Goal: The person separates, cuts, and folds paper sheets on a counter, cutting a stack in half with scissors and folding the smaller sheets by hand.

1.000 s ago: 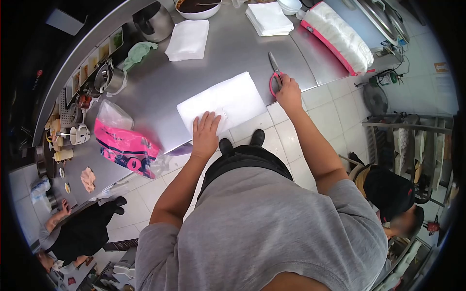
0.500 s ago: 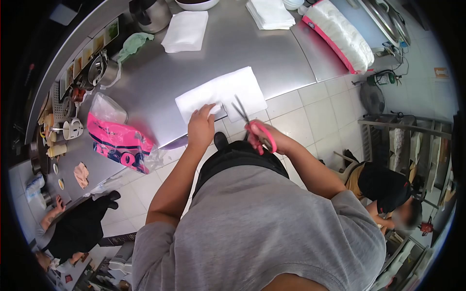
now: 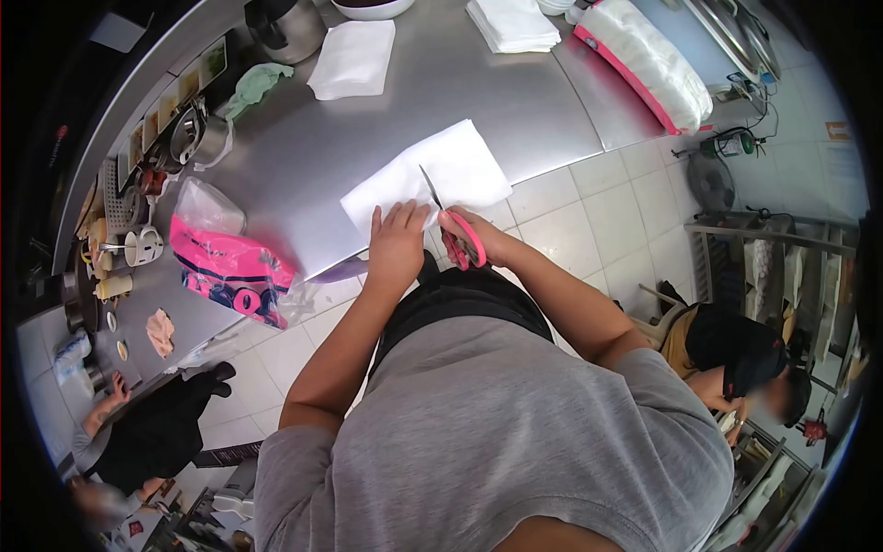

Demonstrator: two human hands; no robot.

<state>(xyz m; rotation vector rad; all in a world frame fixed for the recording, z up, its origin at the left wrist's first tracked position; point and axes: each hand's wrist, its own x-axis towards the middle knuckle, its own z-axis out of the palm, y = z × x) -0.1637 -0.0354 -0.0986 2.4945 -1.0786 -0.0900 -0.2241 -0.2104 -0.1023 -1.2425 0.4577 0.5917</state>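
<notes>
White sheets (image 3: 451,156) lie at the front edge of the steel counter (image 3: 285,175), partly over the edge. My left hand (image 3: 397,244) rests on their near left part with its fingers spread. Pink-handled scissors (image 3: 478,241) are in my right hand (image 3: 474,237), just right of my left hand. Their blades point away from me and lie over the near middle of the sheets. Whether the lower blade is under the sheets cannot be seen.
A pink plastic bag (image 3: 230,267) sits on the left. White stacks (image 3: 354,60) (image 3: 513,26) and a pink-and-white pack (image 3: 644,69) lie farther back. One person (image 3: 152,423) is at lower left, another (image 3: 736,350) at right.
My right hand took the scissors up from the counter and brought them left to the sheets. My left hand's fingers lifted the sheets' near edge, then spread flat again.
</notes>
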